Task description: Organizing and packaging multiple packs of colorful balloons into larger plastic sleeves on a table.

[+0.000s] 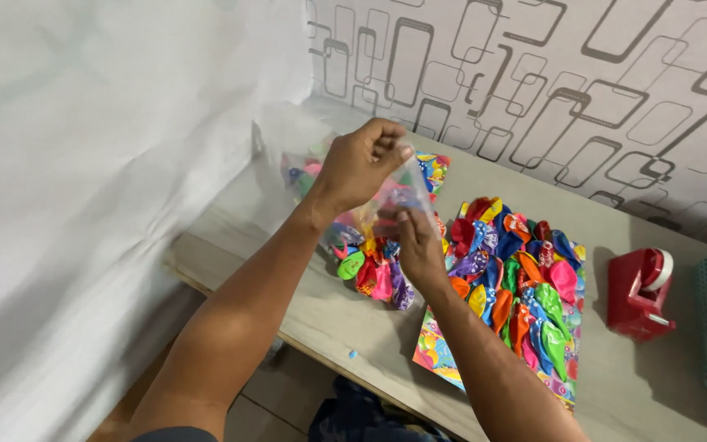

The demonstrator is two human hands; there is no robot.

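Pinching the clear plastic bag (390,196) open above the tabletop (345,315), left hand (359,164) is clamping its rim while right hand (419,245) is gripping the lower edge, mid-emptying, calling next for shaking out the remaining colourful deflated rubber balloons (374,274).

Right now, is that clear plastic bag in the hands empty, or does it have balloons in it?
It has balloons in it: coloured shapes show through the clear plastic bag, pinched by the left hand and right hand.

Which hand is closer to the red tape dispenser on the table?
Right. The right hand pinches the clear plastic bag nearer the red tape dispenser; the left hand grips the bag farther left.
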